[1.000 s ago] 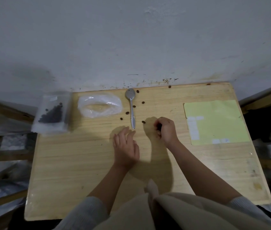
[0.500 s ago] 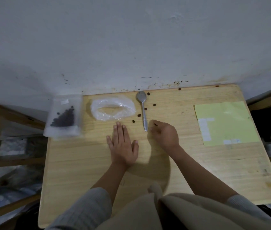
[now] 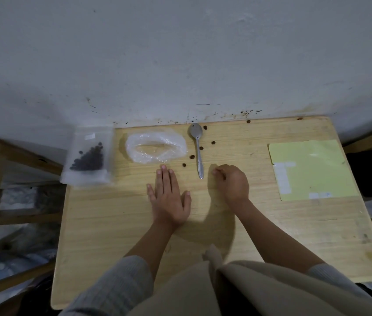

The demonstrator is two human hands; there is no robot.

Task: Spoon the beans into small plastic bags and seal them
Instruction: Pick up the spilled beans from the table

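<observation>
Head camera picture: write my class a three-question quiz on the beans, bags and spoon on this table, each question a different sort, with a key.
1. True or false: the spoon lies on the table with no hand on it.
2. Which bag holds many beans: A, the flat bag at the table's left edge, or B, the crumpled bag beside the spoon?
3. Fill in: the left hand lies ____ on the table.

Key: 1 true; 2 A; 3 flat.

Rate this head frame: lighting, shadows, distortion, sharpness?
Head view: dim, cool light; soft shadows fall under the left hand and right hand; wide-angle lens bows the table edges; spoon and loose beans stay fairly sharp.
</observation>
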